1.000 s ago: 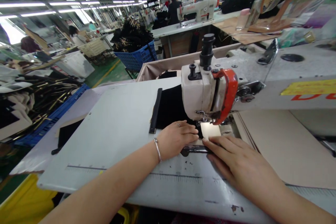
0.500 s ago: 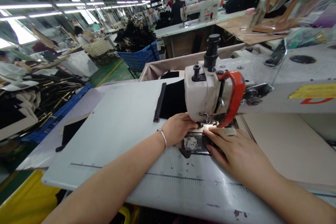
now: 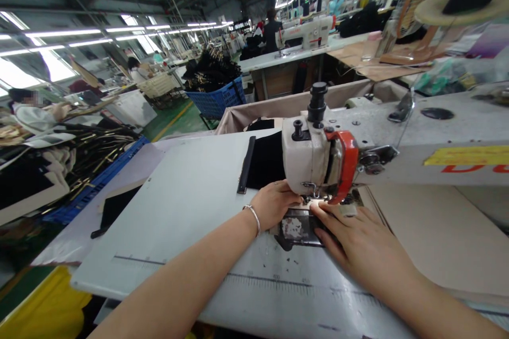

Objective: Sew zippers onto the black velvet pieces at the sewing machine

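Note:
A white sewing machine (image 3: 304, 161) with an orange-red guard (image 3: 345, 167) stands over the pale work table. At its presser foot lies a narrow light beige piece (image 3: 315, 204). My left hand (image 3: 272, 207) rests flat just left of the foot, fingertips on the work and thumb hidden. From the right, my right hand (image 3: 353, 238) lies with stretched fingers on the beige piece, thumb apart on the metal plate. Behind my left hand a black fabric panel (image 3: 268, 161) runs under the machine head, with a dark strip (image 3: 246, 167) along its left edge.
Beige sheets (image 3: 433, 233) lie under the machine arm at right. A blue crate (image 3: 107, 177) of black pieces stands at left, another blue basket (image 3: 218, 98) farther back. A yellow container (image 3: 43, 302) is at lower left. A person (image 3: 34, 111) sits at far left.
The camera view has tilted slightly, so the scene sits lower in the picture. Both hands stay at the presser foot; the black panel shows no clear shift against the machine.

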